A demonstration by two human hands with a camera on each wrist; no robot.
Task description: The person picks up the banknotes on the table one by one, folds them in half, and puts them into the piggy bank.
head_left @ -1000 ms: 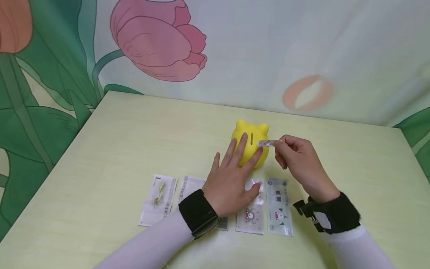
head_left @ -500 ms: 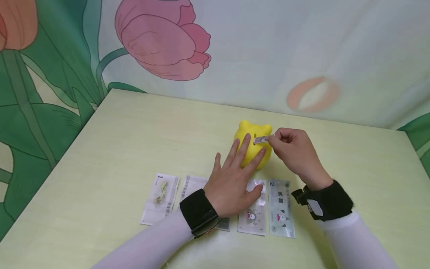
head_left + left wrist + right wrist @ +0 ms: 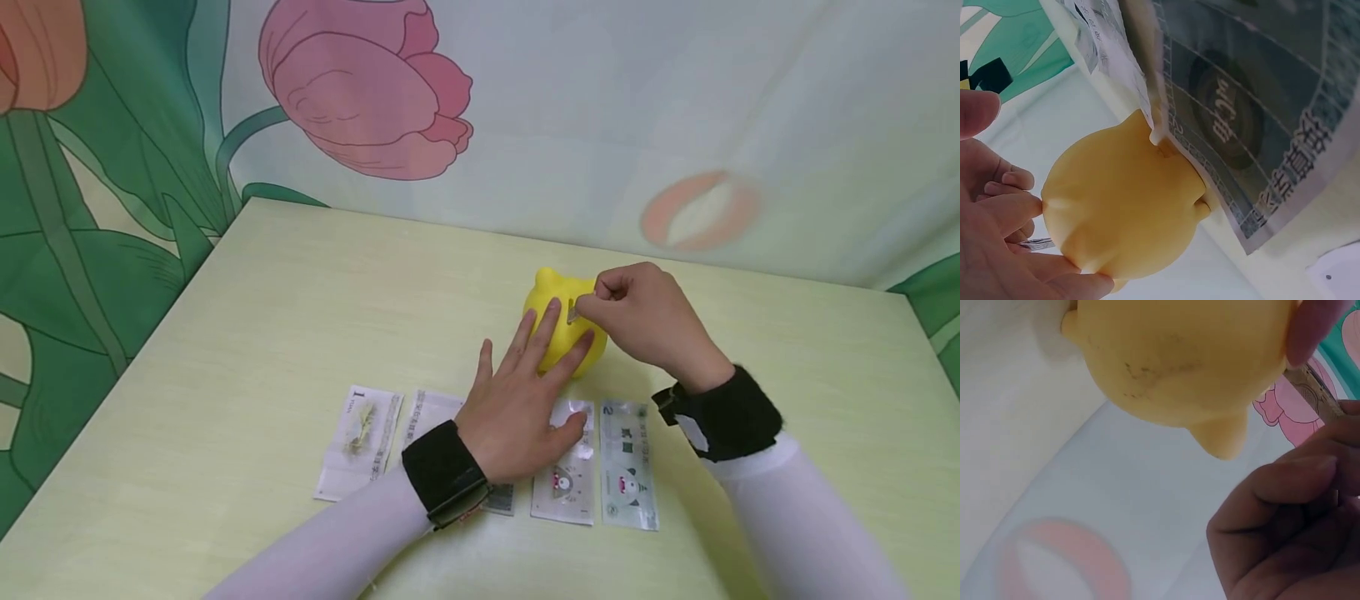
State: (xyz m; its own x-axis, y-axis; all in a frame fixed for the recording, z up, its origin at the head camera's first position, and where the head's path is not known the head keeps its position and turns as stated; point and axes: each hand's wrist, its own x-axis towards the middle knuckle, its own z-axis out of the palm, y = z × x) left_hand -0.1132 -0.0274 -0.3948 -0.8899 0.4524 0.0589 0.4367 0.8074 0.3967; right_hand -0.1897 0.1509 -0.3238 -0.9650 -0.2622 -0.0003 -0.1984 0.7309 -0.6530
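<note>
A yellow piggy bank [image 3: 558, 337] sits on the table with its slot facing up. My left hand [image 3: 513, 417] rests on it, fingers spread to either side of the slot. Above, my right hand [image 3: 652, 321] pinches a narrow folded play banknote [image 3: 1311, 390] between thumb and fingers, its end right at the slot. In the head view the right hand hides most of that note. The left wrist view shows the round yellow body with left-hand fingers [image 3: 1013, 212] against it.
Several play banknotes lie in a row before the bank: a 1-yuan note [image 3: 360, 442] leftmost, a second note [image 3: 427, 412] partly under the left hand, a note with a cartoon figure [image 3: 562, 483], and a 2-yuan note [image 3: 628, 467] rightmost. A flower-printed curtain [image 3: 555, 125] hangs behind the table.
My right hand has moved left and farther forward, bringing the folded banknote from beside the slot to the slot. Less of the note shows now. The left hand keeps its place on the bank.
</note>
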